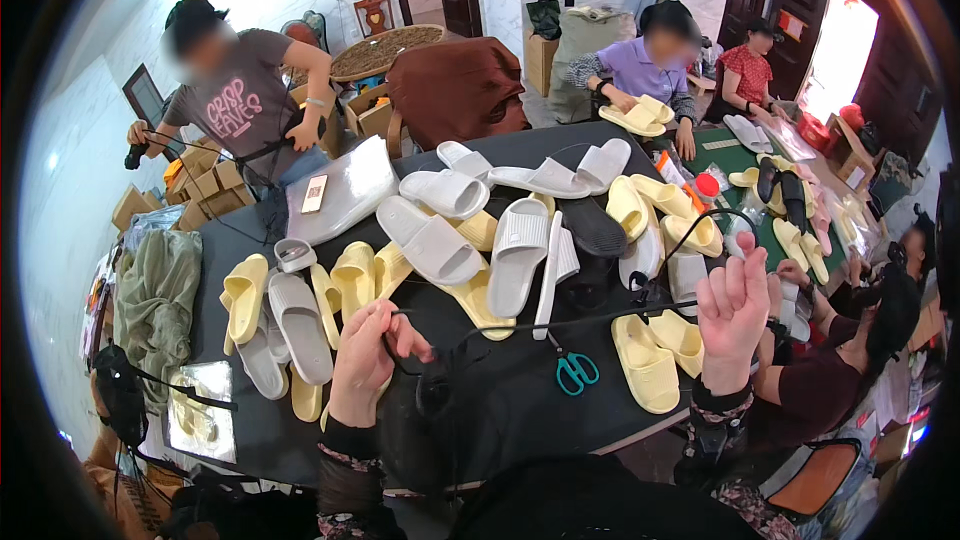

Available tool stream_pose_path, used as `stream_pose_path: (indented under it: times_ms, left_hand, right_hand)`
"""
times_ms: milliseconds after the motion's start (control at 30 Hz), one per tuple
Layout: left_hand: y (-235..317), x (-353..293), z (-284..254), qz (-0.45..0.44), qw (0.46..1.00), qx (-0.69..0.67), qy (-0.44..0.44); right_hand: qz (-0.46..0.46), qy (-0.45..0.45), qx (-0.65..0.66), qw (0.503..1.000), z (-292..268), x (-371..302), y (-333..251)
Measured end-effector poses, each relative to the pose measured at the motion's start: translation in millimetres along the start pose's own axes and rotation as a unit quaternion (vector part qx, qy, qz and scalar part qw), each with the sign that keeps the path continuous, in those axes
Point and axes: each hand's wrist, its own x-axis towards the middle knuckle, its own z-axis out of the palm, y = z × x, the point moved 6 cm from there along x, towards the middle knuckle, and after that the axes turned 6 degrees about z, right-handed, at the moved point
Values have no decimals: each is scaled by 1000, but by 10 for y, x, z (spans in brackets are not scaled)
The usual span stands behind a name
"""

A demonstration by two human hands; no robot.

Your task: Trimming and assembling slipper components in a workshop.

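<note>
1. Holding a thin black cord [600, 318] between both hands, head view: it spans the near side of the black surface [530, 420], raised above it, with a further arc curving up toward the right fingertips.
2. Left hand [362, 365]: fingers curled inward, apparently pinching the cord, with a small loop at the fingertips. A dark object [435, 395] shows just beside this hand; too blurred to identify.
3. Right hand [732, 315]: raised, fingers folded together, apparently pinching the cord near the fingertips. Exact contact point is hard to make out.
4. Handling estimate: light, and flexible along its length, though the wide arc suggests some springiness. Probably smooth enough to slide through a loose pinch; unlikely to break under a gentle pull, but joins could be weaker.
5. Suggested hold: thumb against forefinger, one hand near each end of the span, clear of the dark join [650, 304] toward the right. Keep slack low to avoid snagging.
6. Nearby: grey slipper [518, 258] and yellow slipper [645, 370] among many others; teal-handled scissors [576, 373] lie on the surface, below the cord in view.
</note>
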Motion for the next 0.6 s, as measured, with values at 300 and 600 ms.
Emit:
stream_pose_path:
  times_ms: [300,600]
  left_hand:
    - [-143,-23,-451,-38,989,-17,140]
    - [-273,-5,-795,-31,961,205,183]
  right_hand:
    - [-4,-36,1,999,68,-4,23]
    - [-53,-28,17,998,-82,19,-226]
